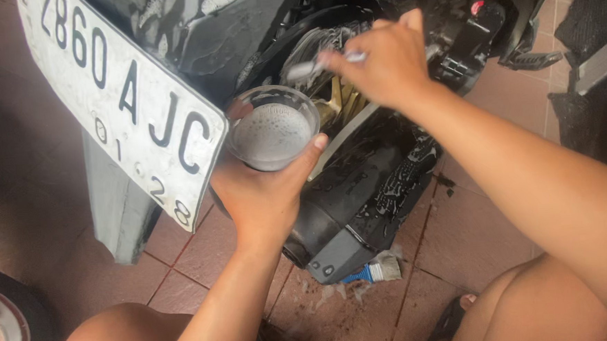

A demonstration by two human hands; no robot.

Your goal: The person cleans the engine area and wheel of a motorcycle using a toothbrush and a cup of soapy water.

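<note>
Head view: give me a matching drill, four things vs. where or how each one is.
Things:
1. clear cup
2. small brush
3. number plate
4. squeezed tube

Places or states:
A. lying on the tiled floor under the black exhaust
B. white, tilted, to the left of the cup
C. held in the left hand, with cloudy foamy liquid inside
D. gripped in the right hand, at the soapy engine parts

Pairs: 1-C, 2-D, 3-B, 4-A
</note>
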